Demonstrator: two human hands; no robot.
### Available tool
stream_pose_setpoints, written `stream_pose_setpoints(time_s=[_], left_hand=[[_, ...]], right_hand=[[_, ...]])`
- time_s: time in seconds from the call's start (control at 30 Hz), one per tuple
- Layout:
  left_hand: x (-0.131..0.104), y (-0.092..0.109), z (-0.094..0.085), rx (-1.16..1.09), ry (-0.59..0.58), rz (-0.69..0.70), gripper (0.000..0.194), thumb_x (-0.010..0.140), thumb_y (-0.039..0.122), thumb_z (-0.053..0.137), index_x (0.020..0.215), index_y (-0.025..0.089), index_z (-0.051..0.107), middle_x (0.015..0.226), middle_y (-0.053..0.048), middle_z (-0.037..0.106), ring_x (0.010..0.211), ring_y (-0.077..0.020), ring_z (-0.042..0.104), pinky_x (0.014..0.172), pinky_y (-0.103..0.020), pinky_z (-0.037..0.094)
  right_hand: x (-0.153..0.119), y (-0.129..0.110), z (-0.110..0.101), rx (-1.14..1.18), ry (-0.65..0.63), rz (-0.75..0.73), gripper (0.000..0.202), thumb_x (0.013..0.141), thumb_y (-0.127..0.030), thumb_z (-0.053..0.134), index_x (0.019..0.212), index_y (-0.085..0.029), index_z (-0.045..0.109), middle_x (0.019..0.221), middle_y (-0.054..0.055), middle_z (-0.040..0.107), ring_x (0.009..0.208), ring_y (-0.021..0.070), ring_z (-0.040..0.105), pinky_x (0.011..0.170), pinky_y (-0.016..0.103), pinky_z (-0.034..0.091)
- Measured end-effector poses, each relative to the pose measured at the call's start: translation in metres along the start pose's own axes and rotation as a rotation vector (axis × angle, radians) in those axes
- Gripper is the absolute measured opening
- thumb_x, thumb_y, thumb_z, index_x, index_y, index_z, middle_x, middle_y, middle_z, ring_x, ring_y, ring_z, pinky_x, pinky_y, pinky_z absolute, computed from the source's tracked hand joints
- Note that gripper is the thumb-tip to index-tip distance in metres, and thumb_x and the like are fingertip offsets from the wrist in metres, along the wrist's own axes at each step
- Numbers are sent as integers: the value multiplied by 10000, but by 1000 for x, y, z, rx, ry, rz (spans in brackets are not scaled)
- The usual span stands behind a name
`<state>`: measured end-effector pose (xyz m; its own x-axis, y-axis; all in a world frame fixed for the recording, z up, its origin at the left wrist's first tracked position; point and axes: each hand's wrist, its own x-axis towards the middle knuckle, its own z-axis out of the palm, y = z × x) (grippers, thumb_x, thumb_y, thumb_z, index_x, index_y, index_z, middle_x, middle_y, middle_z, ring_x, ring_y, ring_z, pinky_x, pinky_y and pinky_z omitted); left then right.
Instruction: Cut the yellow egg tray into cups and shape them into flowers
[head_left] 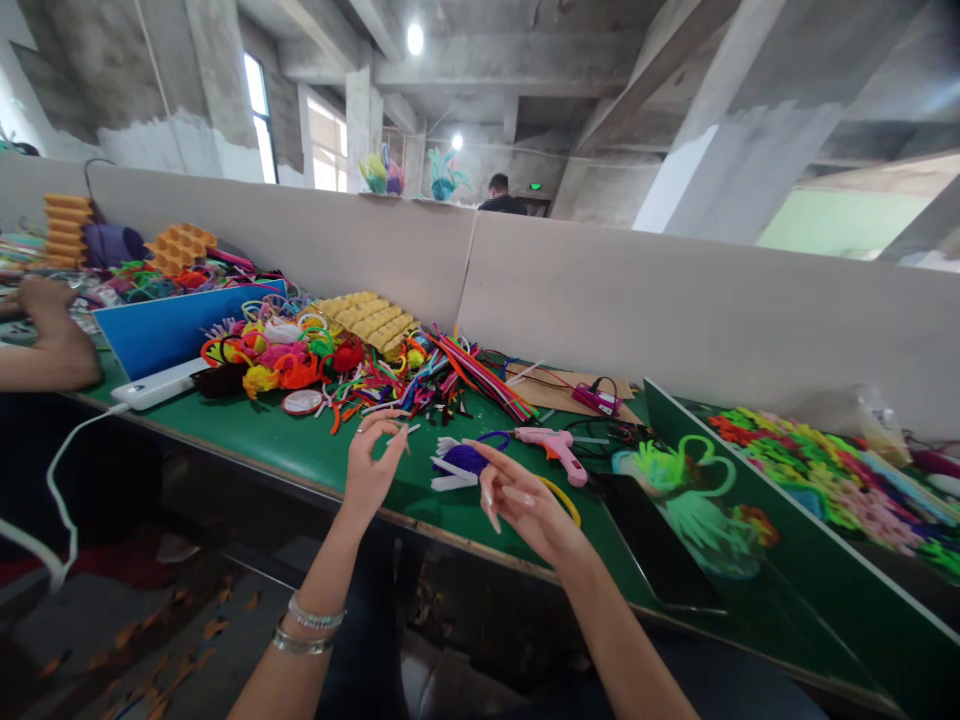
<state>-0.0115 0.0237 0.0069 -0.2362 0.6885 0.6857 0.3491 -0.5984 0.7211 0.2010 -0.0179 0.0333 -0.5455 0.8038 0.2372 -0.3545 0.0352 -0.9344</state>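
My left hand (375,455) is raised over the front edge of the green table, its thumb and fingers curved together in a pinch. Something small and whitish shows at the fingertips, too small to name. My right hand (529,505) hovers with the index finger stretched out and the others loosely bent; nothing shows in it. Just behind that hand lies a purple pipe-cleaner piece (466,458) with white pipe-cleaner ends (454,480) beside it. A yellow pipe cleaner (562,500) curves past its wrist. Close by rests a pink glue gun (555,450).
A heap of coloured pipe-cleaner pieces (300,350) and a yellow egg-tray-like holder (371,318) lie left. Right are a dark tablet (656,540), green pipe-cleaner shapes (709,525) and an upright divider (795,520). A white power strip (161,384) and another person's arm (49,340) are far left.
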Motion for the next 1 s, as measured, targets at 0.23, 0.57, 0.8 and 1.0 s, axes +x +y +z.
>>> stream_pose_setpoints(time_s=[0.23,0.57,0.8,1.0], left_hand=[[8,-17,-23,-10,-111,-111,449,849,341,374,424,199,415,717,-48,651,764,-169,596,704,-298,453],[5,-10,-14,92,-146,-33,378,792,334,499,1153,222,494,1124,-84,548,886,-163,569,739,-300,469],[-9,2,0,167,-546,56,624,654,444,637,1212,246,443,1180,-91,536,1057,-231,519,885,-376,416],[-21,0,17,173,-633,76,752,638,349,672,1300,250,327,1192,-103,544,1076,-247,518,892,-401,409]], right_hand=[[-2,-11,-15,-157,201,-46,411,769,-387,547,1133,-197,532,703,2,505,570,104,445,502,236,368],[4,0,-32,-1160,390,-266,156,694,-355,655,782,-227,637,756,28,599,722,188,523,685,344,413],[-2,-1,-37,-1547,255,-212,698,645,-392,681,1270,-320,379,1299,52,400,1210,270,331,990,465,271],[3,9,-44,-1418,162,-47,712,740,-352,587,1349,-336,219,1341,39,390,1220,217,360,1002,429,290]])
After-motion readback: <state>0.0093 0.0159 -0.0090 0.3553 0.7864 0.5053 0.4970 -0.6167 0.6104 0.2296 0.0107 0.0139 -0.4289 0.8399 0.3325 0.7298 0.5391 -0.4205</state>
